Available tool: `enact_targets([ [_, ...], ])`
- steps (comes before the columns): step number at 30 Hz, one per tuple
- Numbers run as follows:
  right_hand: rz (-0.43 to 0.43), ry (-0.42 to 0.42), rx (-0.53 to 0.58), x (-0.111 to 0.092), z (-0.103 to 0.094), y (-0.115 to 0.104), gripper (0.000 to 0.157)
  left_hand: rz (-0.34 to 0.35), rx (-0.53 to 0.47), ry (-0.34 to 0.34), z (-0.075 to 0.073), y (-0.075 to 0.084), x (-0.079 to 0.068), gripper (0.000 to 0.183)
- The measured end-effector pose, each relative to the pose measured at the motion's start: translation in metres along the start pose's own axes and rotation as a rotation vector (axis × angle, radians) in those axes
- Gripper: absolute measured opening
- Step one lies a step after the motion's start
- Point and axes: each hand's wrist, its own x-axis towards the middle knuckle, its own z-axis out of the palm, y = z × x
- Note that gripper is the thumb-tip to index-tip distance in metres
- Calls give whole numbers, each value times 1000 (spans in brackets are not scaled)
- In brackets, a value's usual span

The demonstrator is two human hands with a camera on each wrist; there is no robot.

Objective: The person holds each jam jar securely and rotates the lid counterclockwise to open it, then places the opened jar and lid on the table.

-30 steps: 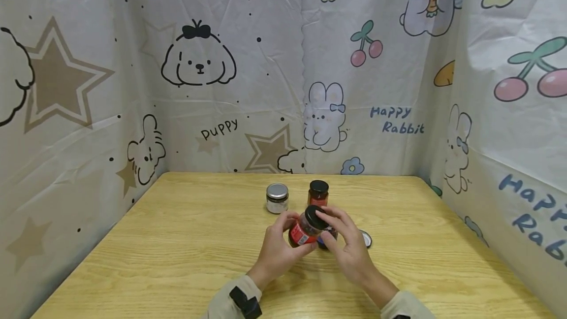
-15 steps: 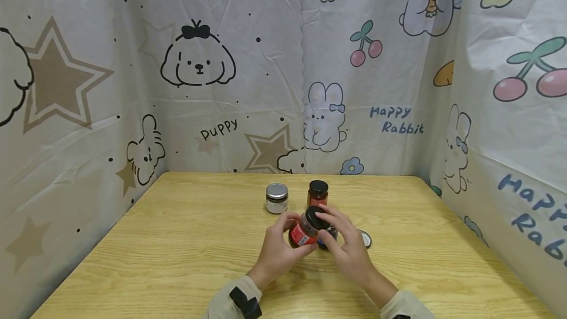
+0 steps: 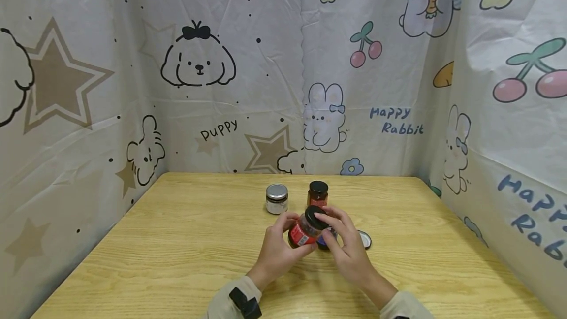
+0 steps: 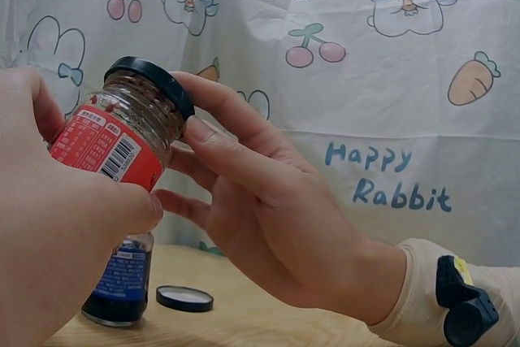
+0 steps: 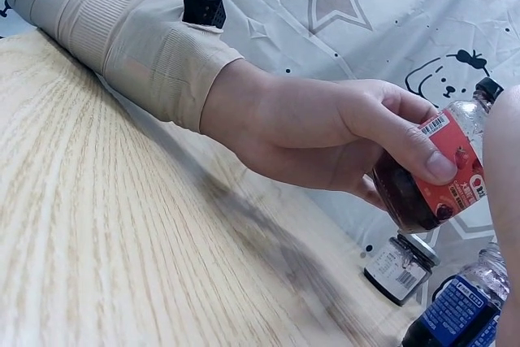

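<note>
The left hand (image 3: 275,251) has its grip curled round the red-labelled jar (image 3: 301,235), which leans in the air above the worktop (image 3: 199,245). The right hand (image 3: 353,252) has its thumb and fingers pinched on the jar's black lid (image 4: 146,75). The lid is on, so I think this is the twist-it-off step. Next, the left hand should hold tight while the right hand turns the lid. A loose lid (image 4: 185,298) lies near the blue-labelled jar (image 4: 122,280).

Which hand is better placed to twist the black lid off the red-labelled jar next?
Right, most likely. The right hand has its fingers at the black lid, while the left hand grips the red-labelled jar lower down, so it seems suited to steadying.
</note>
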Motion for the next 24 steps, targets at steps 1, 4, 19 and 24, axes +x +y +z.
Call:
enact_targets([
  [1,3,3,3,1,0,-4,38,-2,0,1,0,0,0,58],
  [4,18,8,-4,2,-1,-10,36,-10,5,4,0,-1,0,58],
  [19,6,-4,-17,1,-2,-12,41,-19,13,5,-1,2,0,60],
  [24,12,-4,-20,1,-1,-11,40,-6,7,2,0,3,0,60],
])
